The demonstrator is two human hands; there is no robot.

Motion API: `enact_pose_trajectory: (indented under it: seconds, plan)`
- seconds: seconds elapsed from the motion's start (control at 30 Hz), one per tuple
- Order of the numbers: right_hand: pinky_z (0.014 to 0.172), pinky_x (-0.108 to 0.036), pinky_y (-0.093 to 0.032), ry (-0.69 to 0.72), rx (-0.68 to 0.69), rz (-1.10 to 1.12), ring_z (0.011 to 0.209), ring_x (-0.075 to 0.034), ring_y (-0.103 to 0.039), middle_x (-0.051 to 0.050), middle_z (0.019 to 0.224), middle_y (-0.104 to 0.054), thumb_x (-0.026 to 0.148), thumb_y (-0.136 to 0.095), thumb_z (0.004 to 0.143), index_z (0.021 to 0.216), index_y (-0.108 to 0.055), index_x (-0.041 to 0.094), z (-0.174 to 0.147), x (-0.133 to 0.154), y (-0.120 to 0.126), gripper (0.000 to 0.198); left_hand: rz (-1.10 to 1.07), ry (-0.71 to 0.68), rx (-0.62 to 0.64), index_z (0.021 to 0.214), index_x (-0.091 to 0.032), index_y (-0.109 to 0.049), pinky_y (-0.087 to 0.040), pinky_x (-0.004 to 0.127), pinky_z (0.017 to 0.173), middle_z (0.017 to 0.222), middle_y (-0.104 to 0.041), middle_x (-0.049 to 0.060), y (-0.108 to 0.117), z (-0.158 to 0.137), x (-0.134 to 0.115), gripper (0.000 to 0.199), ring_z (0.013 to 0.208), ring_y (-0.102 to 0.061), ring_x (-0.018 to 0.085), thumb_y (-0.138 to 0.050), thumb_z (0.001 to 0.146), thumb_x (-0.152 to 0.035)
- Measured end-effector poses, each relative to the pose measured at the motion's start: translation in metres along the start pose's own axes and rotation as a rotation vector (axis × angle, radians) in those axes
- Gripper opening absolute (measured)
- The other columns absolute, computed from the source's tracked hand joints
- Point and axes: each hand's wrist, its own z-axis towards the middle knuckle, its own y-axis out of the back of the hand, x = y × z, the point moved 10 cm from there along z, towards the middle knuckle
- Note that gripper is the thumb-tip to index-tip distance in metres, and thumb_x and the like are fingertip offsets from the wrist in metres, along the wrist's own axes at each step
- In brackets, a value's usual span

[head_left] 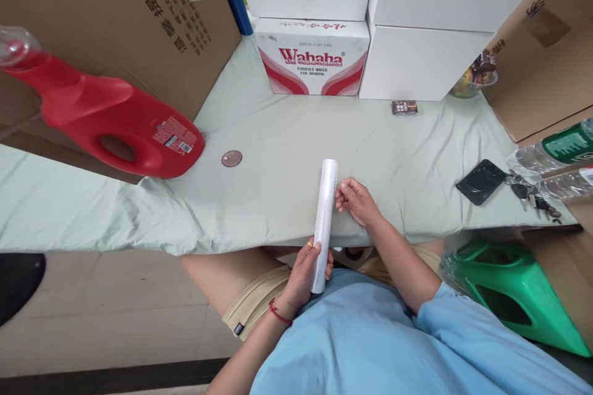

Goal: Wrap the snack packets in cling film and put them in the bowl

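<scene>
A long, glossy white roll [325, 216], which looks like plastic film or bags, tilts over the table's front edge with its lower end near my lap. My left hand [303, 268] is wrapped round its lower part, thumb on top. Beside the roll's upper right side is my right hand [356, 199], its fingers curled in and thumb pressed against them. Whatever those fingertips pinch at the roll's edge is too fine to make out. On the cloth to the left lies a small round brown disc [231, 158].
A pale green cloth [278, 136] covers the table. Left lies a red jug [115, 117] against a cardboard box [152, 6]. A Wahaha box [315, 62] and white boxes stand at the back. A small packet [404, 107], black pouch [482, 182], keys [532, 197] and bottles are right.
</scene>
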Motion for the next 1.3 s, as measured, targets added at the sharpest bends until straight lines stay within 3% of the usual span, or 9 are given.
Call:
enact_pose_trajectory:
  seconds: [0.2, 0.43, 0.67, 0.87, 1.17, 1.3]
  plan:
    - [0.039, -0.017, -0.042, 0.029, 0.087, -0.112, 0.049, -0.008, -0.056, 0.005, 0.068, -0.063, 0.067, -0.079, 0.083, 0.081, -0.056, 0.021, -0.004, -0.001, -0.009, 0.051, 0.02, -0.02, 0.028, 0.097, -0.02, -0.052, -0.043, 0.023, 0.048, 0.076, -0.068, -0.001, -0.004, 0.0, 0.0, 0.049, 0.05, -0.057, 0.009, -0.07, 0.089, -0.064]
    - [0.035, -0.017, -0.033, 0.013, 0.074, -0.15, 0.043, -0.006, -0.049, 0.006, 0.064, -0.061, 0.054, -0.075, 0.087, 0.076, -0.057, 0.021, -0.005, 0.0, -0.007, 0.04, 0.0, -0.007, 0.015, 0.1, -0.018, -0.055, -0.049, 0.024, 0.048, 0.081, -0.073, 0.003, -0.003, 0.001, 0.001, 0.054, 0.055, -0.065, 0.014, -0.073, 0.085, -0.066]
    - [0.036, -0.017, -0.036, 0.059, -0.047, -0.06, 0.049, -0.005, -0.054, 0.003, 0.085, -0.065, 0.062, -0.082, 0.079, 0.086, -0.061, 0.021, -0.002, 0.008, 0.002, 0.046, 0.035, -0.055, -0.002, 0.096, -0.017, -0.058, -0.05, 0.023, 0.05, 0.084, -0.073, 0.004, 0.0, 0.0, -0.004, 0.051, 0.058, -0.063, 0.012, -0.072, 0.087, -0.065]
    - [0.033, -0.017, -0.033, 0.041, 0.005, -0.052, 0.045, -0.007, -0.048, 0.006, 0.065, -0.057, 0.066, -0.084, 0.077, 0.076, -0.057, 0.022, -0.003, 0.007, -0.002, 0.052, 0.126, -0.079, -0.005, 0.099, -0.018, -0.059, -0.052, 0.024, 0.054, 0.084, -0.072, 0.002, -0.002, -0.002, -0.005, 0.051, 0.059, -0.061, 0.011, -0.075, 0.087, -0.064]
    - [0.032, -0.016, -0.028, 0.017, 0.019, -0.077, 0.042, -0.006, -0.046, 0.006, 0.061, -0.059, 0.056, -0.082, 0.078, 0.073, -0.058, 0.021, -0.004, 0.005, 0.0, 0.043, 0.105, -0.055, 0.018, 0.097, -0.018, -0.059, -0.051, 0.025, 0.05, 0.088, -0.074, 0.005, -0.004, 0.0, -0.002, 0.051, 0.056, -0.063, 0.012, -0.072, 0.088, -0.066]
    - [0.033, -0.016, -0.028, 0.04, -0.012, -0.077, 0.042, -0.006, -0.045, 0.006, 0.059, -0.056, 0.061, -0.081, 0.079, 0.076, -0.059, 0.022, -0.003, 0.007, 0.002, 0.045, 0.098, -0.069, 0.014, 0.098, -0.017, -0.06, -0.051, 0.025, 0.049, 0.091, -0.074, 0.006, -0.003, 0.0, -0.002, 0.049, 0.057, -0.065, 0.012, -0.072, 0.088, -0.064]
